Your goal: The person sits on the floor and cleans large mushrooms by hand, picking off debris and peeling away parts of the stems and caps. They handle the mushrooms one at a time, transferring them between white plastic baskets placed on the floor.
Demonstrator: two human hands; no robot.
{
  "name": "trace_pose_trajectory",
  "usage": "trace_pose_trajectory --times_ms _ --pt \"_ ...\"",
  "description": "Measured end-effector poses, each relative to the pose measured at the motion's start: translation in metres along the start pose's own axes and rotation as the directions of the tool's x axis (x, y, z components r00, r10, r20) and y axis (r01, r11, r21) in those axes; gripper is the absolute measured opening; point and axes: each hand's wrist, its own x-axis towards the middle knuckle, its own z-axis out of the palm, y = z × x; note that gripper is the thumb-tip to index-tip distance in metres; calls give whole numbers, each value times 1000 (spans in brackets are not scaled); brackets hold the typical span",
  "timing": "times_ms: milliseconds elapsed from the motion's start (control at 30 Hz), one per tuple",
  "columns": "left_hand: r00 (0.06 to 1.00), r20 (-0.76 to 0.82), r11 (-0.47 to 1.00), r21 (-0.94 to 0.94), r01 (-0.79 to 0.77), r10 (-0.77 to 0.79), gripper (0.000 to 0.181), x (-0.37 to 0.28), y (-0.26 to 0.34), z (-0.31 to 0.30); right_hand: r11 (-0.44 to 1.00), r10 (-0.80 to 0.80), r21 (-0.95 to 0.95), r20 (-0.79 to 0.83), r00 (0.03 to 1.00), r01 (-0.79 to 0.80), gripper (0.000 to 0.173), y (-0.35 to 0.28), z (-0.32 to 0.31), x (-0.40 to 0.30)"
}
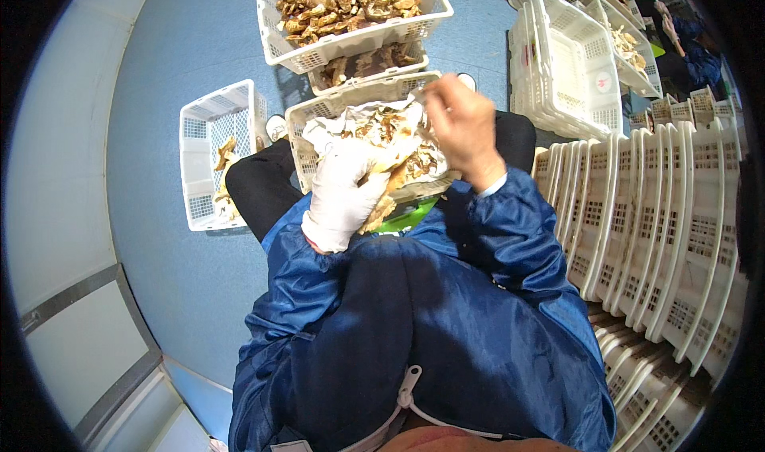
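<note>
My left hand (346, 192), in a white glove, is closed on a pale brown mushroom (391, 177) with a ruffled edge, over the near side of a white plastic crate (299, 153). My bare right hand (457, 126) is blurred above the crate's right side; its fingers are curled, and whether they hold something small cannot be told. Inside the crate, a white cloth or plastic liner (352, 114) carries brown and cream scraps (385, 123).
Beyond stands a crate (352, 45) heaped with brown mushrooms (352, 3), above another filled crate. A crate (200, 153) at left holds a few pale pieces. Stacked white crates (645, 231) line the right side. A co-worker's blue sleeve (702, 63) shows at upper right.
</note>
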Motion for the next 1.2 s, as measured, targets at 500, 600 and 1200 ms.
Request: trace_pose_trajectory --times_ms 500,600,1200 --pt "954 -96 934 -252 254 -285 28 -14 -27 17 928 -16 355 351 936 -117 15 -35 14 -25" --pt "931 -83 889 -338 309 -355 21 -10 -25 16 948 -104 316 232 967 26 10 -27 25 -19" --pt "989 -16 988 18 150 -150 34 27 -15 -69 941 -159 336 301 940 51 12 -36 22 51"
